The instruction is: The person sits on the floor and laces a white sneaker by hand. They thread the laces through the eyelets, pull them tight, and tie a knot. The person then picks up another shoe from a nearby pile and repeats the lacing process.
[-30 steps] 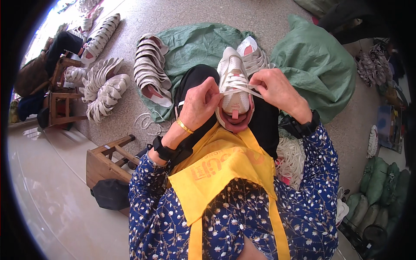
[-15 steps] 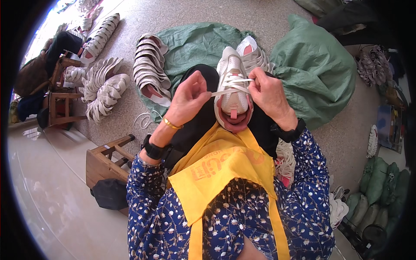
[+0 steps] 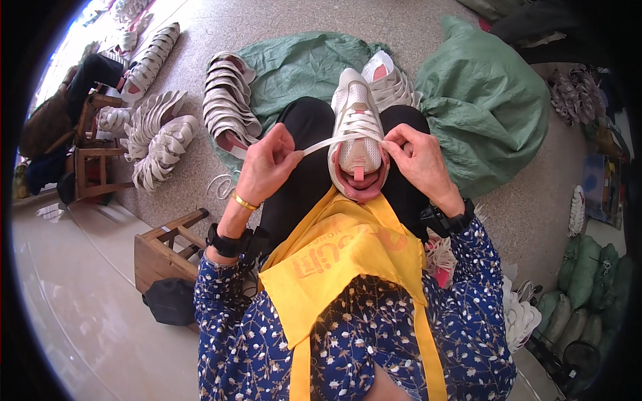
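A white and beige sneaker (image 3: pixel 356 97) with a pink lining rests between my knees, toe pointing away from me. A flat white shoelace (image 3: pixel 326 142) is threaded through its upper eyelets and stretches across the tongue. My left hand (image 3: pixel 269 167), out to the left of the shoe, pinches one stretch of the lace between thumb and fingers. On the other side my right hand (image 3: pixel 422 162) is closed on the lace close to the shoe's right edge. The lace arches between both hands; where its tips lie I cannot tell.
Nested shoe uppers (image 3: pixel 231 100) lie at the left on a green sheet (image 3: pixel 301 60), with more uppers (image 3: pixel 388 80) beyond the shoe. A full green sack (image 3: pixel 481 100) stands right. Wooden stools (image 3: pixel 164 257) and another seated person's leg (image 3: pixel 100 73) are at left.
My left hand has moved left and slightly nearer to me, drawing out a longer stretch of lace. My right hand has come slightly nearer to me, still pinching the lace.
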A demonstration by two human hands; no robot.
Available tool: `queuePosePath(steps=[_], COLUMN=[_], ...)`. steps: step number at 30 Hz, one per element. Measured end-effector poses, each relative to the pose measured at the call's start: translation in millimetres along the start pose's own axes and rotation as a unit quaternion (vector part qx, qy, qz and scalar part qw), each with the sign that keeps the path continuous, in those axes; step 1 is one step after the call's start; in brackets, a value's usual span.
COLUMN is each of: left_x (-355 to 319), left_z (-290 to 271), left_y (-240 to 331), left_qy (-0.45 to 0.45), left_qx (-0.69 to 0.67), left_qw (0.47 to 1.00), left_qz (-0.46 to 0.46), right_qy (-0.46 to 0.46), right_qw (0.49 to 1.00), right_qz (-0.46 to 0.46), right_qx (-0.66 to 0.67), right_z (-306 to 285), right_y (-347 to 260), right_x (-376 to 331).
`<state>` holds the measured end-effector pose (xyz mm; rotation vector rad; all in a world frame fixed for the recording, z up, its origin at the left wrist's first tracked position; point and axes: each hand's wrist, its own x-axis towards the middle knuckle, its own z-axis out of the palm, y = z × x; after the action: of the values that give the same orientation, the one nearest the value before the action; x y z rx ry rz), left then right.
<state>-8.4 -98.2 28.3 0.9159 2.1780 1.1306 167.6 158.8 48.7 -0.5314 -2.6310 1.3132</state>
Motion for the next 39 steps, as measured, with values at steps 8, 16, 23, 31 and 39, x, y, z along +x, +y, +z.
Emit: queuePosePath(steps=[8, 16, 23, 31, 39], left_x=[18.9, 26.3, 27.8, 24.4, 21.5], left_z=[30.1, 27.8, 28.6, 26.8, 27.2], left_y=[36.7, 40.4, 44.6, 34.9, 28.5], left_qy=[0.020, 0.014, 0.016, 0.014, -0.030], left_qx=[0.014, 0.040, 0.058, 0.096, -0.002], left_qw=[0.997, 0.995, 0.992, 0.984, 0.997], left_qz=[0.072, 0.086, 0.109, 0.146, 0.074], right_qy=[0.032, 0.025, -0.157, -0.168, -0.131], right_qw=[0.996, 0.998, 0.941, 0.903, 0.974], right_qz=[-0.066, -0.053, 0.041, 0.157, 0.007], right_qx=[-0.050, -0.009, 0.296, 0.364, 0.186], right_z=[-3.1, -14.9, -8.4, -35.5, -49.4], right_y=[9.4, 4.1, -3.6, 30.4, 39.7], right_x=[-4.9, 10.1, 27.1, 27.6, 54.8])
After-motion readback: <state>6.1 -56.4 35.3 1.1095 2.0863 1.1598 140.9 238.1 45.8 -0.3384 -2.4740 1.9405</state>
